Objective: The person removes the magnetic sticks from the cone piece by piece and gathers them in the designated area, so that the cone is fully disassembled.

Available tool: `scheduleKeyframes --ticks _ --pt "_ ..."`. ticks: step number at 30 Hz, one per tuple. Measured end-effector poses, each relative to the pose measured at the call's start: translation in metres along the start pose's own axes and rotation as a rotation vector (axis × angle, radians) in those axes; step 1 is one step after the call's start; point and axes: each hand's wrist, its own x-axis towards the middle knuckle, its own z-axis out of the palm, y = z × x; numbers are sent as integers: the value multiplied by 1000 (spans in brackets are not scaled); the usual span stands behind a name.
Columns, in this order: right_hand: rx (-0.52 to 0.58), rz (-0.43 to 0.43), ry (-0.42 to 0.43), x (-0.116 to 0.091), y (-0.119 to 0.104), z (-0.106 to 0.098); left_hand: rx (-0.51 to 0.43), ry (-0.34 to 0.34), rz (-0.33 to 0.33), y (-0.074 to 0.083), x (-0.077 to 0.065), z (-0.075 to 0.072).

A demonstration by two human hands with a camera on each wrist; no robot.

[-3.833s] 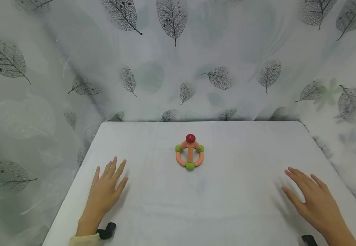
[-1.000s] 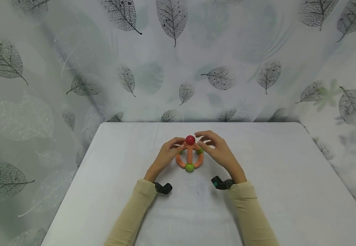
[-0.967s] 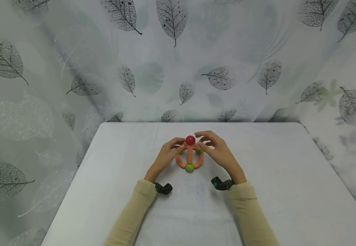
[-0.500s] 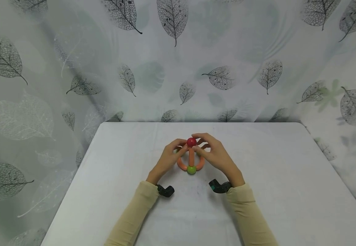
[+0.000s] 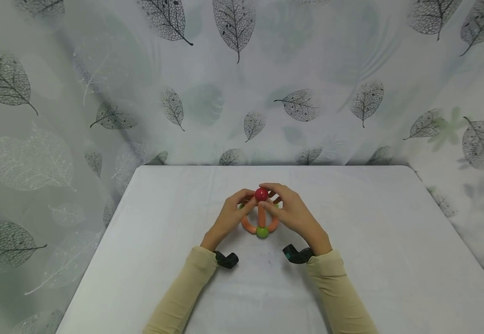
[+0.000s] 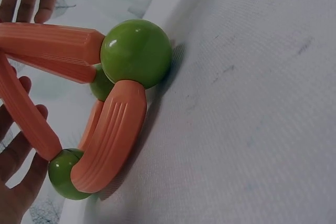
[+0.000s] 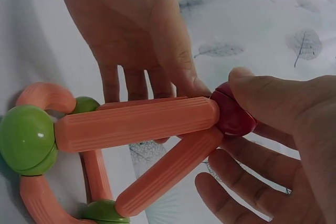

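A toy of orange rods and green balls, topped by a red ball [image 5: 261,194], stands on the white table. Its curved orange rods form a ring at the base, and straight orange rods [image 7: 136,124] slope up to the red ball. My right hand [image 5: 293,211] pinches that ball between thumb and fingers, as the right wrist view shows. On the other side my left hand [image 5: 227,215] holds a sloping rod just below the ball, its fingers partly hidden behind the rods. A green ball [image 6: 136,53] at the base touches the tabletop in the left wrist view.
The white table [image 5: 371,241] ends at a straight back edge. Behind and beside it hangs a pale curtain [image 5: 208,120] with a leaf print. A black wrist camera [image 5: 227,260] sits at the left wrist and another black camera [image 5: 298,254] at the right.
Both hands came in from the table's sides to the toy. Over the last second my right hand closed on the red ball, and the toy shifted slightly right and nearer.
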Motion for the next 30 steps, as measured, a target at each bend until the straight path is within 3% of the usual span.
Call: scheduleKeyframes --ticks 19,25,30 --pt "-52 -33 45 0 -1 3 -6 25 16 0 -1 3" --pt "-40 -27 16 -1 -4 3 16 73 15 0 0 3" --pt "-58 -39 22 0 -6 5 -16 64 12 1 -2 1"
